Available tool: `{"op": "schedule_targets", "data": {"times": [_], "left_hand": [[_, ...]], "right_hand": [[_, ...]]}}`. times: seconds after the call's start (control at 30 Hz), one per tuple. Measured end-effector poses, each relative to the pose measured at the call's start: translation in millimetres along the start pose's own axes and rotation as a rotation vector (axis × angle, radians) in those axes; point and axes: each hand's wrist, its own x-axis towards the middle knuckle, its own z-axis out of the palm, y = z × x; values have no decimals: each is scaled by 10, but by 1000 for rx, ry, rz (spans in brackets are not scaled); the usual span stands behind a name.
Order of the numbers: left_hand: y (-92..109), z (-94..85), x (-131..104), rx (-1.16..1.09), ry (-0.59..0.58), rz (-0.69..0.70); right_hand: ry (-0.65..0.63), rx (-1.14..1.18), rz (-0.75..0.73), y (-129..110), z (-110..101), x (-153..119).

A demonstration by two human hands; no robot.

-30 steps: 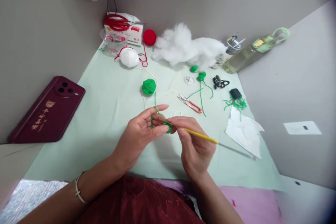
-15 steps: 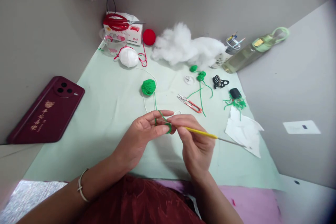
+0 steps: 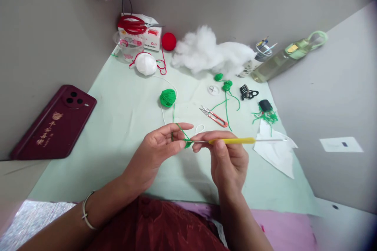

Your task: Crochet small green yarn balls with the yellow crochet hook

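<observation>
Green pc (image 3: 187, 144) pinched in L hand (image 3: 151, 151); R hand (image 3: 230, 160) clamped on hook (image 3: 240, 140), end at pc; I see yarn ball (image 3: 167, 97) beyond.

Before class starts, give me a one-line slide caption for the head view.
Left hand pinches small green yarnwork while right hand holds a yellow-handled hook to it.
</observation>
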Motion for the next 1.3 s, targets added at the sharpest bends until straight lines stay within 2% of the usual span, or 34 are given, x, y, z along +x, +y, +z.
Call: {"op": "schedule_targets", "data": {"times": [0.13, 0.23, 0.43, 0.67, 0.93, 1.0, 1.1, 1.2, 1.3], "left_hand": [[27, 17, -15, 41, 23, 24], [49, 31, -26, 70, 52, 39], [39, 21, -32, 116, 55, 60], [42, 40, -37, 117, 53, 60], [37, 39, -31, 105, 67, 60], [46, 57, -31, 84, 65, 55], [48, 86, -31, 1, 53, 34], [33, 89, -15, -165, -22, -99], [21, 62, 13, -312, -51, -181]], "right_hand": [[-8, -203, -148, -16, 6, -27], [-27, -269, -232, -26, 11, -31], [-39, -332, -255, -16, 10, -42], [-41, -390, -384, 24, 11, -74], [-62, -461, -407, 36, 12, -63], [-61, -487, -467, 52, 15, -69], [-73, -721, -547, 96, 12, -116], [-79, -893, -587, 122, 14, -162], [-25, -685, -479, 99, 31, -143]]}}
